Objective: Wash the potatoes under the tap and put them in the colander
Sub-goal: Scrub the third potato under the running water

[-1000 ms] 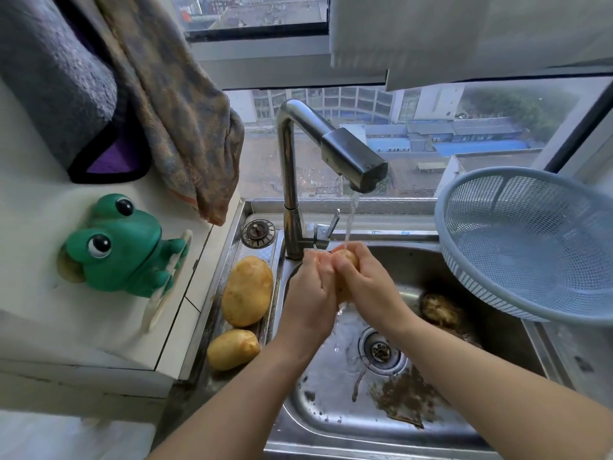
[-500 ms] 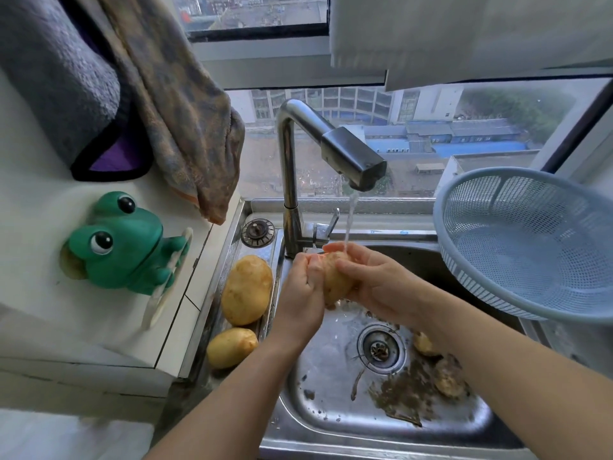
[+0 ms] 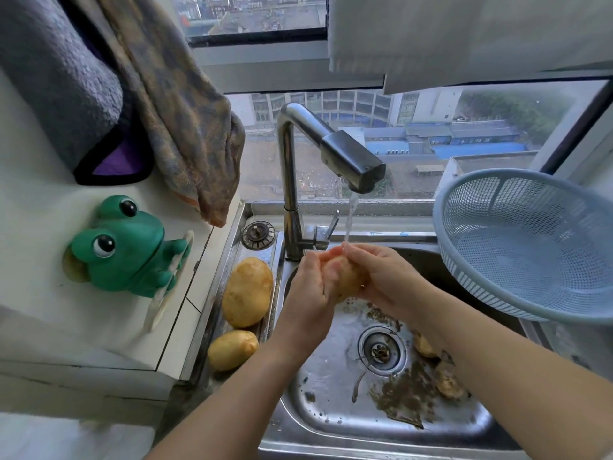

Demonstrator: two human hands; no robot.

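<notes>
A yellow potato (image 3: 348, 277) is held over the steel sink (image 3: 331, 413) under the stream from the tap (image 3: 351, 164). My left hand (image 3: 308, 290) grips its left side and my right hand (image 3: 388, 277) wraps its right side and top. Two clean-looking potatoes, a large one (image 3: 247, 292) and a smaller one (image 3: 232, 349), lie on the sink's left ledge. Two dirty potatoes (image 3: 446, 381) (image 3: 423, 345) lie in the basin beside my right forearm, partly hidden by it. A pale blue colander (image 3: 530, 240) sits tilted at the sink's right edge, with nothing in it.
Mud and grit lie around the drain (image 3: 381, 350). A green frog holder (image 3: 122, 247) is stuck to the white wall on the left. Towels (image 3: 172, 104) hang above it. The sink plug (image 3: 258, 234) rests on the ledge behind the potatoes.
Both hands have kept turning the potato under the water in nearly the same spot. My right arm has shifted, so the dirty potatoes in the basin show at a different place.
</notes>
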